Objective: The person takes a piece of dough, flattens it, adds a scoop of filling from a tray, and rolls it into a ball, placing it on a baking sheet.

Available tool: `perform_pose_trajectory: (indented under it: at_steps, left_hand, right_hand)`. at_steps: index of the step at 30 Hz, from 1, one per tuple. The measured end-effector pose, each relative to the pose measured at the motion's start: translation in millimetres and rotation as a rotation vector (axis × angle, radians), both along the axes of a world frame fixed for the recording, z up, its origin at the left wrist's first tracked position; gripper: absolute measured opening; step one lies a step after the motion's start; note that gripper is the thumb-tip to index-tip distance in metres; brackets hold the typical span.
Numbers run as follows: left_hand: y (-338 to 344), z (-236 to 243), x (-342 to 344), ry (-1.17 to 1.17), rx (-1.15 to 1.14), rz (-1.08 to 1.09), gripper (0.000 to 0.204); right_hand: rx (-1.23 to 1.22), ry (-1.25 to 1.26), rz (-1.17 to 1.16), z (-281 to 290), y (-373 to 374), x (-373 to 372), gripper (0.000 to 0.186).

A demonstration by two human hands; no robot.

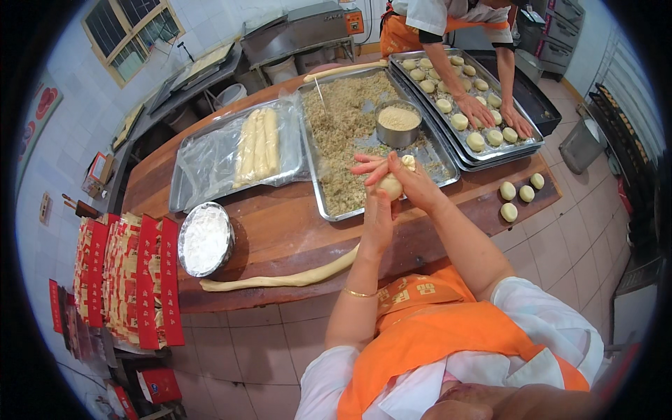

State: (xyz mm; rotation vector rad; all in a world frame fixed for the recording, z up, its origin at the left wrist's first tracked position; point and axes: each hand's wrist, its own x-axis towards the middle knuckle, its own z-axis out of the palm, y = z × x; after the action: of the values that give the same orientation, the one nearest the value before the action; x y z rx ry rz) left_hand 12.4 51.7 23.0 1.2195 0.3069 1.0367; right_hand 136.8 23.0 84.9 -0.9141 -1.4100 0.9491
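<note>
My left hand (379, 213) cups a pale dough ball (390, 186) from below and the near side. Over its other side lies my right hand (418, 187), pressing the ball between both palms, and several fingers point out to the left. A small knob of dough (409, 162) sticks up by the right fingers. Both hands are above the near edge of a metal tray (334, 216) spread with crumbly brown filling (343, 115). Just beyond them, a round metal bowl (399, 119) of pale crumbs stands in that tray. Parts of the ball are hidden by my fingers.
A dough rope (301, 276) lies along the wooden table's near edge, by a bowl of white flour (205, 239). Dough logs (257, 147) rest in a plastic-covered tray (183, 171). Several buns (509, 212) sit right. A co-worker's hands (477, 110) press buns on stacked trays (448, 140).
</note>
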Motion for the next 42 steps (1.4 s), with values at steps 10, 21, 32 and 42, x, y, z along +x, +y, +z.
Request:
perform_pose_trajectory:
  at_steps: [10,21,32,42]
  left_hand:
    - [9,2,-11,-0.046,-0.062,-0.221,0.048]
    - [-2,5,-8,-0.056,-0.125,-0.142,0.042]
    - [-19,22,-6,-0.095,-0.027,-0.080,0.039]
    - [-15,25,-8,-0.304,-0.322,-0.174,0.043]
  right_hand:
    - [0.019,0.051,-0.071,10,-7,-17,0.064]
    - [0.045,0.067,-0.127,9,-8,-22,0.063]
    - [-0.003,0.129,-0.168,10,-9,-26,0.054]
    - [-0.178,-0.508,-0.493,50,-22,-20,0.023]
